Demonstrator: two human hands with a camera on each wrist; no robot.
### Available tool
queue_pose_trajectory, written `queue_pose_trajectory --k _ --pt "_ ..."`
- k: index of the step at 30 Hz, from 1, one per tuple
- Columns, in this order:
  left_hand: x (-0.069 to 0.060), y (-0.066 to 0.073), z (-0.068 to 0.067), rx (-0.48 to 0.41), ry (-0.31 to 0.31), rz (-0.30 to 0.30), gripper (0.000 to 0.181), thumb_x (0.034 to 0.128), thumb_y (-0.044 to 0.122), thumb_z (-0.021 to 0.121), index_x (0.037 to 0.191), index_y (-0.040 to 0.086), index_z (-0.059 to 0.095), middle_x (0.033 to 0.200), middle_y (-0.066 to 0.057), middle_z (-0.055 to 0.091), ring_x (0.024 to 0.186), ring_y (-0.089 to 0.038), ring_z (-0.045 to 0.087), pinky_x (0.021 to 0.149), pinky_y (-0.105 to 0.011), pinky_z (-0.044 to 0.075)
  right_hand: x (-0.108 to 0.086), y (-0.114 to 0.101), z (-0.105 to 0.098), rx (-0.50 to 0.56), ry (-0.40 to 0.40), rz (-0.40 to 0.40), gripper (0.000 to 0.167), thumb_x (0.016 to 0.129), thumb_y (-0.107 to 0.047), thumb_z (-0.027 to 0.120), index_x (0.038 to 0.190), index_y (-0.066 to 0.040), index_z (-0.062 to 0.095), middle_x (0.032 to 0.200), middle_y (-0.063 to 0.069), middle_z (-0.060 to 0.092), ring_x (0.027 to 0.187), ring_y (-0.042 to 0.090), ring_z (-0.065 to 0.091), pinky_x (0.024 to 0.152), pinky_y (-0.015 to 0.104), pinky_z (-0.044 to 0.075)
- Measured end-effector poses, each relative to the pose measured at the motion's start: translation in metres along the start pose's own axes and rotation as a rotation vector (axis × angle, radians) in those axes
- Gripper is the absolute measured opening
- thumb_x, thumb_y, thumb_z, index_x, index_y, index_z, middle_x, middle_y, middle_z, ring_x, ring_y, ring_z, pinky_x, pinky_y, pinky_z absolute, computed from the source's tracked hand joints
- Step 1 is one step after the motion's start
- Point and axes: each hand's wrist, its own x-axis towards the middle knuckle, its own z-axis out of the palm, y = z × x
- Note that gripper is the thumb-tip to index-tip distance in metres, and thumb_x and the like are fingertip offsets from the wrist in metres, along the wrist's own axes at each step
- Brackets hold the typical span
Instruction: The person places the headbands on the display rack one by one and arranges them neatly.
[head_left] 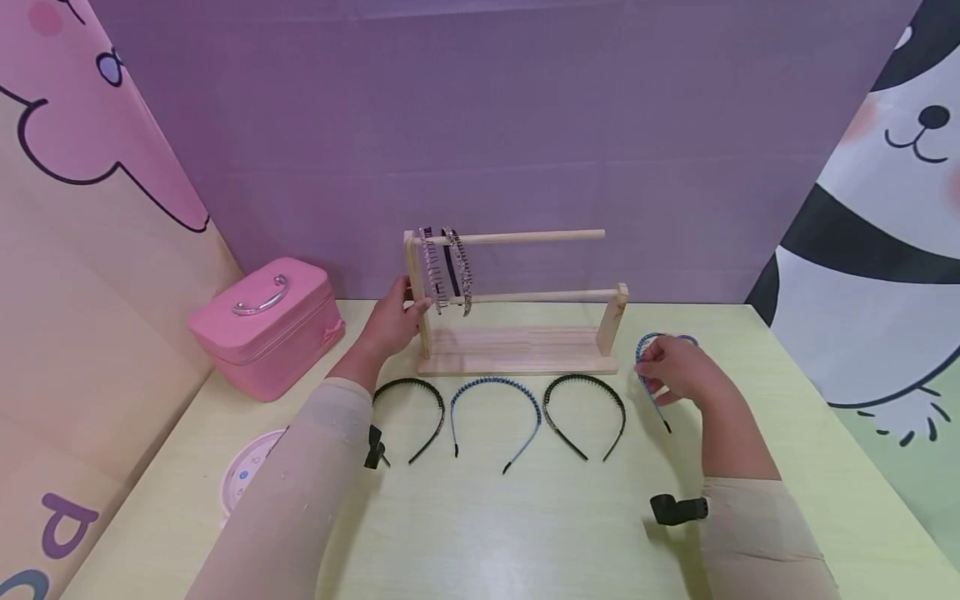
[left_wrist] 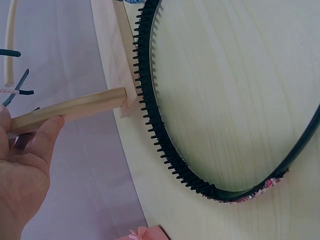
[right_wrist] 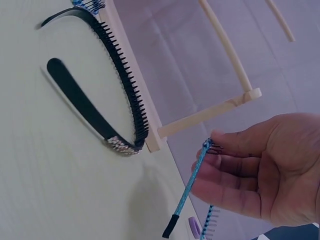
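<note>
My left hand (head_left: 393, 318) grips the left upright of a wooden rack (head_left: 517, 360), seen up close as a wooden post (left_wrist: 75, 107) in the left wrist view. Two glittery headbands (head_left: 459, 271) hang at the left end of the rack's rods. On the right, my right hand (head_left: 681, 367) pinches a blue headband (right_wrist: 192, 182) between thumb and fingers, its black tip pointing down. Three headbands lie in a row before the rack: a black one (head_left: 437, 400) partly behind my left arm, a blue one (head_left: 495, 380) in the middle and a black one (head_left: 585, 377) at the right.
A pink case (head_left: 266, 333) with a metal handle stands left of the rack. Near it a round pale-pink object (head_left: 243, 467) is partly hidden by my left sleeve. Behind the right hand a small purple ring-like object (head_left: 687, 339) shows. A purple cloth (head_left: 510, 108) hangs behind the table.
</note>
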Motion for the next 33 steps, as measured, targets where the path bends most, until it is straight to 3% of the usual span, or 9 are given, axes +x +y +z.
queue_pose_trajectory --k 6,11,21,29,33 --pt "0.001 -0.001 0.0 0.0 -0.001 -0.008 0.057 0.1019 0.038 0.049 0.152 0.026 0.024 0.153 -0.007 0.038 0.139 -0.03 0.041 0.1 -0.048 0.05 -0.003 0.0 -0.003 0.022 0.064 -0.067 0.028 0.1 -0.012 0.055 0.119 0.007 0.048 0.108 0.025 0.061 0.089 0.026 0.064 0.076 0.045 0.06" --pt "0.002 -0.002 0.001 0.002 -0.004 0.008 0.057 0.1022 0.038 0.049 0.152 0.024 0.025 0.153 -0.008 0.04 0.139 -0.031 0.042 0.099 -0.046 0.051 -0.006 0.002 -0.002 0.031 0.113 -0.136 0.027 0.101 -0.012 0.054 0.119 0.006 0.047 0.107 0.024 0.062 0.092 0.027 0.064 0.076 0.043 0.06" --pt "-0.001 -0.001 0.0 0.002 -0.002 0.036 0.058 0.1022 0.038 0.048 0.153 0.024 0.024 0.151 -0.009 0.041 0.138 -0.032 0.043 0.098 -0.046 0.051 -0.008 -0.001 -0.004 0.034 0.283 -0.239 0.026 0.103 -0.013 0.051 0.122 0.003 0.048 0.113 0.025 0.061 0.098 0.032 0.064 0.079 0.038 0.06" --pt "0.0 -0.001 0.0 0.007 -0.008 0.026 0.059 0.1022 0.04 0.047 0.154 0.026 0.022 0.154 -0.009 0.038 0.14 -0.033 0.04 0.101 -0.047 0.049 -0.007 -0.006 -0.004 0.16 0.404 -0.283 0.029 0.104 -0.014 0.049 0.127 0.003 0.048 0.114 0.017 0.057 0.087 0.002 0.062 0.078 0.019 0.057" --pt "0.0 0.0 0.001 0.006 -0.006 0.015 0.06 0.102 0.04 0.048 0.154 0.026 0.021 0.154 -0.008 0.037 0.14 -0.033 0.04 0.101 -0.047 0.049 -0.009 -0.015 -0.004 0.23 0.452 -0.304 0.029 0.104 -0.016 0.049 0.127 0.001 0.048 0.112 0.013 0.057 0.09 -0.002 0.061 0.08 0.015 0.055"
